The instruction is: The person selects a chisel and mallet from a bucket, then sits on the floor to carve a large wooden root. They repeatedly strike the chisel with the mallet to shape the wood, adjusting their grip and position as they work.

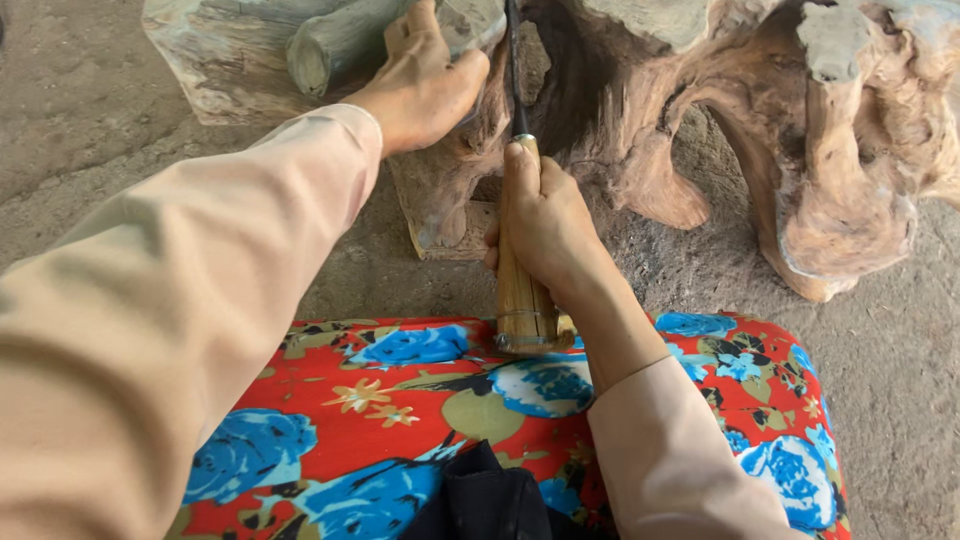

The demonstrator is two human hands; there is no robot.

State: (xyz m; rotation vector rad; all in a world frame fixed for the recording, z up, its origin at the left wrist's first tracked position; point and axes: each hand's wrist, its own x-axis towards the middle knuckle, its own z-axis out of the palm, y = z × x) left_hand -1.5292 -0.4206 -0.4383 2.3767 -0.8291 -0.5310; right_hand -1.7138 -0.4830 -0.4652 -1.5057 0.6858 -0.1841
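Fingers (pixel 520 215) of the right hand (pixel 545 225) are wrapped tight around the wooden handle (pixel 522 300) of a chisel (pixel 518 180), thumb laid along the top of the handle near its metal collar. Above that grip the dark steel blade (pixel 513 70) runs straight up and into a shadowed hollow of the carved root stump (pixel 700 120); the cutting tip is hidden in the dark cleft. Below the grip the butt of the handle, ringed with a metal band, sticks out toward the person.

Up and to the left of the chisel grip, the left hand (pixel 420 85) lies palm down on the stump, its fingers curled over a rounded grey limb of wood (pixel 335 45) and holding nothing else. The thumb side of this hand sits just beside the blade, though I cannot tell whether they touch.

Outward from both hands, the stump spreads wide: pale grey weathered surfaces on top, reddish-brown twisting roots to the right and a squared block-like foot below the left hand. It stands on bare sandy ground (pixel 880 360). Both arms wear light beige sleeves (pixel 200 300). Nearest the person, under the right forearm, lies red cloth with blue flowers (pixel 420 400), and a piece of dark fabric (pixel 480 500) rests at its lower edge.
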